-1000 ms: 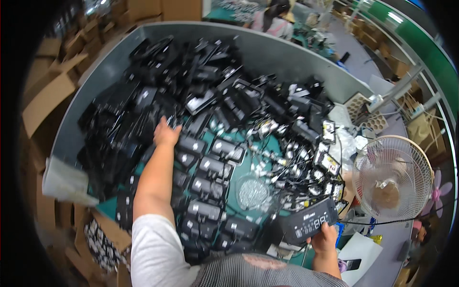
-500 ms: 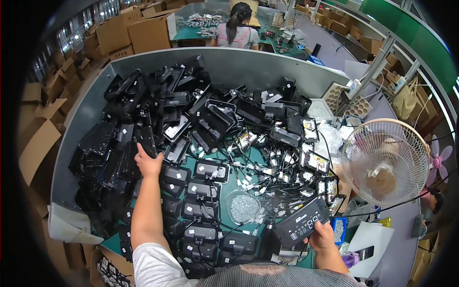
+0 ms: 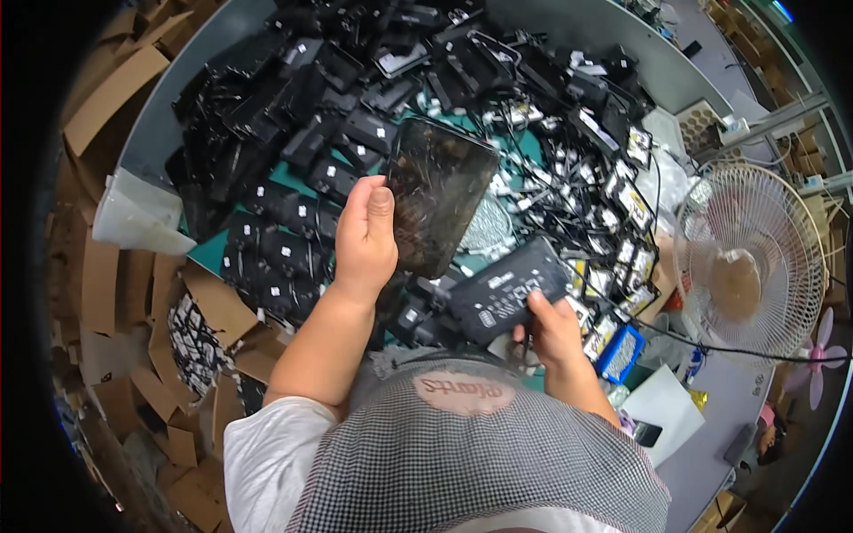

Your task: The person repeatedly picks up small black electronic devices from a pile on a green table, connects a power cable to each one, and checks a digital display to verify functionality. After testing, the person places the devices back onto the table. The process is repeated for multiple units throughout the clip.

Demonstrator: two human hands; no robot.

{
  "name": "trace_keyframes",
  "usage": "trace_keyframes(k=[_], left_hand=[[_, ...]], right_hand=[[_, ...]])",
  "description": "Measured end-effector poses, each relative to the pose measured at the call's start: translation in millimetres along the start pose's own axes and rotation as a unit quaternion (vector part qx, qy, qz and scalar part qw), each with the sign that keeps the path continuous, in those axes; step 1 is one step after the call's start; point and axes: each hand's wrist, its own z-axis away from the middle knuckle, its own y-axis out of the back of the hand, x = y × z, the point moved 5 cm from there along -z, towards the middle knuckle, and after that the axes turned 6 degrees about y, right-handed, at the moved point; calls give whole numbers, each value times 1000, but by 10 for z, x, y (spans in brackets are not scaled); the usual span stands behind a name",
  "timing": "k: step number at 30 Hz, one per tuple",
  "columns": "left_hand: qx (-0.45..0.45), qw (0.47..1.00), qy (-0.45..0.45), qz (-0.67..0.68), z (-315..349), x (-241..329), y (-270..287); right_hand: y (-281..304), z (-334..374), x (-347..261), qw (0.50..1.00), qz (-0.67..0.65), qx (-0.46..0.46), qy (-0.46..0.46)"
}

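My L fingers (image 3: 360, 194) grip the glossy panel (image 3: 444, 191) by its L edge – prob. to leave the face uncovered; my R fingers (image 3: 542, 308) pinch the display unit (image 3: 511, 286) cornerwise, both above the worktop (image 3: 208, 252).

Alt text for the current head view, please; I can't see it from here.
A person's left hand holds a glossy dark panel and the right hand a black display unit. Beyond them lie heaped black casings and, farther right, tangled cables with white connectors. A fan stands at right; cardboard boxes are at left.
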Motion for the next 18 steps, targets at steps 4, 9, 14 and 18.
trace_keyframes(k=[4,9,14,18], left_hand=[[-148,988,15,-30,392,329,-141],[-272,949,137,80,720,244,-212],[-310,891,277,184,992,201,-290],[-283,866,330,247,1088,106,-254]], right_hand=[[-118,85,93,999,21,-46,-12],[-134,120,129,996,38,-83,-15],[-171,219,122,989,36,-138,-28],[-205,310,75,986,38,-158,-27]])
